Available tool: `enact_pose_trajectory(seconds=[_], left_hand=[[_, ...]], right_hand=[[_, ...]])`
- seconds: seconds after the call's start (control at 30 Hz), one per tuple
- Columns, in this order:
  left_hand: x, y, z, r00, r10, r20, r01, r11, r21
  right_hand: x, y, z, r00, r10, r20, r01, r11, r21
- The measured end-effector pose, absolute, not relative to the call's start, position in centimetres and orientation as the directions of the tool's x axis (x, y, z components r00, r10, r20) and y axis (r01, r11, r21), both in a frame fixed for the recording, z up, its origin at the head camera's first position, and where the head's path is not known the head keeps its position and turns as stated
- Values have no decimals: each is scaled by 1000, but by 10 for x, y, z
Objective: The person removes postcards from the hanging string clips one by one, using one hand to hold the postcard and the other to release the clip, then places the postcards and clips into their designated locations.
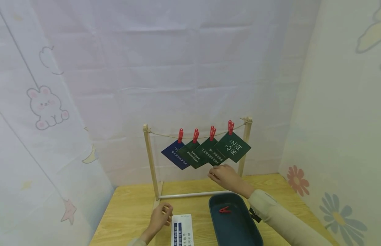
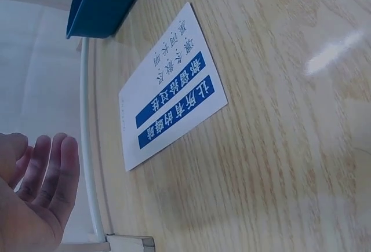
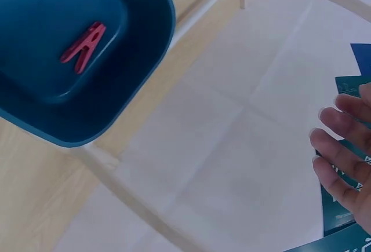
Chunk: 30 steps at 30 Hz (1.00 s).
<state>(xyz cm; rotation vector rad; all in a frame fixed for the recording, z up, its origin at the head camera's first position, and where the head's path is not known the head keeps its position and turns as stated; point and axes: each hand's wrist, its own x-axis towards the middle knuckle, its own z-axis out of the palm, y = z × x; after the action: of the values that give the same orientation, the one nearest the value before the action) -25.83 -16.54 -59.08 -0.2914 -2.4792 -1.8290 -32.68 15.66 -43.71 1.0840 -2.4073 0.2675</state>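
Observation:
My right hand (image 1: 228, 177) is raised just below the hanging cards, its fingers relaxed and holding nothing. In the right wrist view its fingers (image 3: 339, 156) overlap the green cards. One blue card (image 1: 173, 155) and three green ones, the rightmost a green card (image 1: 236, 150) with white characters, hang by their corners from a string (image 1: 161, 135). A red clothespin (image 1: 230, 127) grips each card. Loosely curled, my left hand (image 1: 159, 217) hovers beside a white card (image 2: 174, 92) with blue bands that lies on the table. Nothing is in its fingers.
A wooden frame (image 1: 151, 164) holds the string between two posts, with a white bar (image 1: 195, 194) low across it. Under my right forearm stands a dark blue tray (image 1: 233, 227), with a red clothespin (image 3: 86, 46) inside. Pale cloth walls (image 1: 190, 78) surround the wooden table (image 1: 126, 208).

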Motion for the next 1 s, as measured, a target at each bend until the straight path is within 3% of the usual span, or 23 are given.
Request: enact_pose_trajectory(seconds=[0.2,0.73,1.0], left_hand=[[-264,-161,-583,-980,88,176,194,280,940],[-282,-148,-552,-961,-31,276,264,205,943],[-296,-138,-533,-939,-60,340,327,165,931]], right_hand=[[-326,145,-423,-572,-646,505,-748,663,1],[-331,118,-373,-271,-661,700,-785,573,237],[-330,105,-351,-188,-654,733,-786,548,287]])
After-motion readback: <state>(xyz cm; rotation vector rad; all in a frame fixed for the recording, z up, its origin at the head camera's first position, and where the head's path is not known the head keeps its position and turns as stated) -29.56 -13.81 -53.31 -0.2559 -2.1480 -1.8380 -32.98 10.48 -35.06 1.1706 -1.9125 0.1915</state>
